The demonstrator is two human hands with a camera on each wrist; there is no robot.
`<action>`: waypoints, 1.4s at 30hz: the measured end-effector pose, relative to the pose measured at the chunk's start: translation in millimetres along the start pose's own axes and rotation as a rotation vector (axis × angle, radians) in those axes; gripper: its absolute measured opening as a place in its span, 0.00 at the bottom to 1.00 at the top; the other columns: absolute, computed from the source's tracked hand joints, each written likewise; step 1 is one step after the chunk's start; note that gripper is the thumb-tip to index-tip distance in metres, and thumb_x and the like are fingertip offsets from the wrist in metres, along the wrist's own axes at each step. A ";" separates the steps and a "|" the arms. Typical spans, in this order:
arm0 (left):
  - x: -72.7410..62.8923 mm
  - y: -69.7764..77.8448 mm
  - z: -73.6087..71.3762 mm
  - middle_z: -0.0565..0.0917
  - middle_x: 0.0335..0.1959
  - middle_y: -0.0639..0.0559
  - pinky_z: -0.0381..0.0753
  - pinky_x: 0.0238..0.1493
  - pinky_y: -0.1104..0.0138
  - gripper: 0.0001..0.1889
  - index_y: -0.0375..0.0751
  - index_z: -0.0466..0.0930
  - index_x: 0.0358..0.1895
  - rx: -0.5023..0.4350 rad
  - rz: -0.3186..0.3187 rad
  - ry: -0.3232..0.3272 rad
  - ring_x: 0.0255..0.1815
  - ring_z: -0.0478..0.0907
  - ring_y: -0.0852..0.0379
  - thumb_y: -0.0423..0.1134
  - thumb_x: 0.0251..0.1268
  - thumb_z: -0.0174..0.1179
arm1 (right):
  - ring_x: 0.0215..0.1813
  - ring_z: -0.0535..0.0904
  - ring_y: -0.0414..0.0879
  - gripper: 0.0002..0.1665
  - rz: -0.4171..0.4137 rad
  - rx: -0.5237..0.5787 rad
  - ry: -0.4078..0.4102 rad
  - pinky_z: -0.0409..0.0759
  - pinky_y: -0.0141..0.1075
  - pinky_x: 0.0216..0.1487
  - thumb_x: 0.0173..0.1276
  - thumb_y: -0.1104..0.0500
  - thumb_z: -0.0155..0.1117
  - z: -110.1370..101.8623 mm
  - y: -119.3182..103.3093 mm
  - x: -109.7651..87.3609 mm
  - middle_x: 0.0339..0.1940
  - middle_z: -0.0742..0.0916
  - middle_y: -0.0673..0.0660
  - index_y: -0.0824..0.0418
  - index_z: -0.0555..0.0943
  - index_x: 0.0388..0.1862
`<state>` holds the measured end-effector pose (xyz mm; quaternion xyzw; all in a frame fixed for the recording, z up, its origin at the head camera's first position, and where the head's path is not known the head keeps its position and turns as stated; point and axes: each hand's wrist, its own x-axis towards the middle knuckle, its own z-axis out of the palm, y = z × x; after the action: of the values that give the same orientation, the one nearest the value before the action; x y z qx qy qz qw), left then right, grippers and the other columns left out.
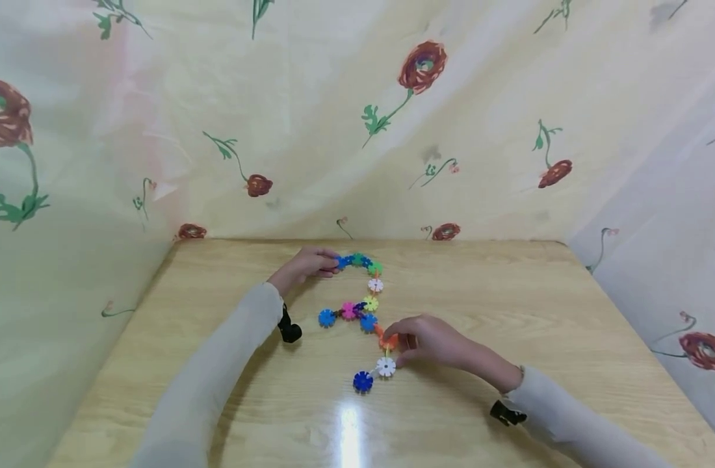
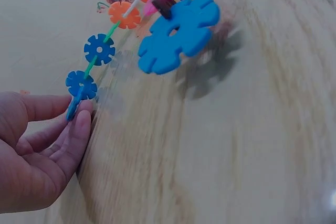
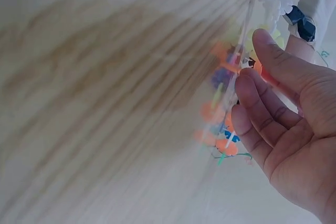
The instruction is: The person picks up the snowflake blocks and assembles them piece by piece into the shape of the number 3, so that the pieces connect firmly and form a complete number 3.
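Several notched snowflake discs are linked edge to edge in a curving chain flat on the table. At its upper-left end, my left hand (image 1: 311, 262) pinches a blue disc (image 2: 74, 106) between thumb and fingers. My right hand (image 1: 430, 339), fingers curled, holds an orange disc (image 1: 389, 341) on the chain's lower right side. Below that hand come a white disc (image 1: 386, 367) and a dark blue disc (image 1: 363, 381) at the lower end. A short branch in the middle carries a pink disc (image 1: 348, 311) and ends in a blue disc (image 2: 178, 35).
The wooden table (image 1: 480, 273) runs back to a flower-printed cloth (image 1: 334, 130), which also hangs on both sides. A bright light reflection lies on the wood near the front. Black wrist straps (image 1: 289, 325) show on both arms.
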<state>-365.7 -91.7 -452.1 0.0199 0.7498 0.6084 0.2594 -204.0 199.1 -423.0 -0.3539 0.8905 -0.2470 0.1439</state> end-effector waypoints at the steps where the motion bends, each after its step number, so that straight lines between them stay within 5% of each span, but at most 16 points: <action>1: -1.0 0.1 0.1 0.85 0.56 0.38 0.87 0.47 0.70 0.21 0.32 0.72 0.70 -0.001 -0.001 0.004 0.42 0.86 0.61 0.33 0.78 0.55 | 0.30 0.74 0.31 0.24 -0.001 -0.003 0.004 0.77 0.27 0.32 0.59 0.55 0.79 -0.2 0.2 -0.4 0.29 0.84 0.43 0.57 0.86 0.55; 37: -1.7 9.7 -8.3 0.86 0.42 0.47 0.87 0.42 0.72 0.20 0.31 0.73 0.68 -0.002 -0.013 0.026 0.38 0.85 0.60 0.35 0.79 0.54 | 0.32 0.79 0.36 0.21 -0.076 -0.010 -0.010 0.78 0.27 0.33 0.61 0.55 0.79 -10.5 -0.6 9.8 0.33 0.87 0.48 0.57 0.86 0.53; 42: -5.7 8.8 -12.3 0.85 0.48 0.43 0.87 0.45 0.70 0.21 0.31 0.72 0.68 0.020 -0.014 0.025 0.41 0.84 0.59 0.36 0.79 0.55 | 0.33 0.79 0.36 0.22 -0.085 -0.011 0.003 0.79 0.27 0.34 0.60 0.55 0.79 -19.3 -2.5 12.9 0.34 0.88 0.49 0.58 0.86 0.53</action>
<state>-368.4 -102.5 -440.3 0.0095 0.7591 0.5993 0.2541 -220.0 195.0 -406.5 -0.3918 0.8763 -0.2483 0.1300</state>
